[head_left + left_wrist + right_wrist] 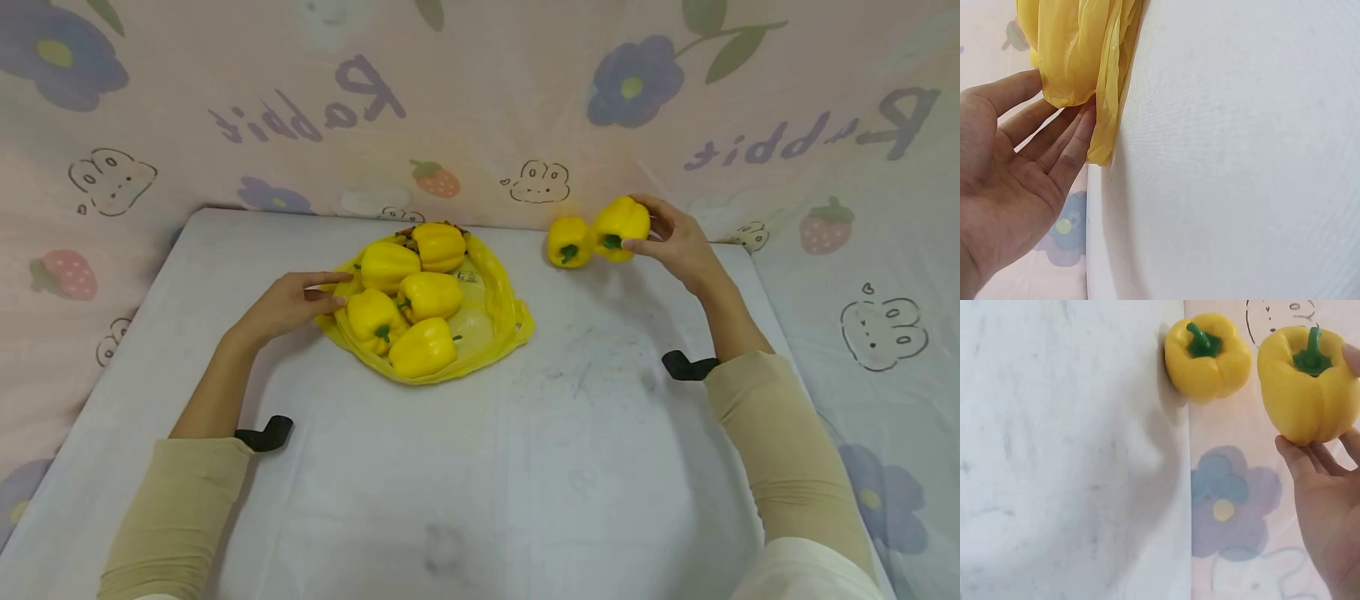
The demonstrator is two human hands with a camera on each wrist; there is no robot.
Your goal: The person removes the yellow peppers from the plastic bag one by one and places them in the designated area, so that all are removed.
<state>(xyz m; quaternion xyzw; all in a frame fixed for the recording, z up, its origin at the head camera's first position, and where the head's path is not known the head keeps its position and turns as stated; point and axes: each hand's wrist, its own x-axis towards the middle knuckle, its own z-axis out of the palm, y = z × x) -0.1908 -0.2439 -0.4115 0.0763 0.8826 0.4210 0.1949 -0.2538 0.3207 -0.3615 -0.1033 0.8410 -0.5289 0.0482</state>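
Note:
In the head view, my right hand [678, 246] holds a yellow bell pepper [621, 225] between thumb and fingers. The right wrist view shows this held pepper [1310, 394] with its green stem up and fingertips under it. Beside it, another yellow bell pepper [568, 243] rests near the table's back edge. My left hand [281, 308] touches the left side of a yellow plastic bag [498, 333], its fingers fairly straight. Several yellow bell peppers [423, 348] lie in the opened bag. From the left wrist, the fingertips meet the bag's folds [1072, 56] and are partly hidden there.
A white table [465, 483] lies under everything, with faint dark smudges right of the bag. Behind it hangs a pink cloth [465, 100] with rabbits, flowers and strawberries. Black curved pieces [266, 433] stick out from both sleeves.

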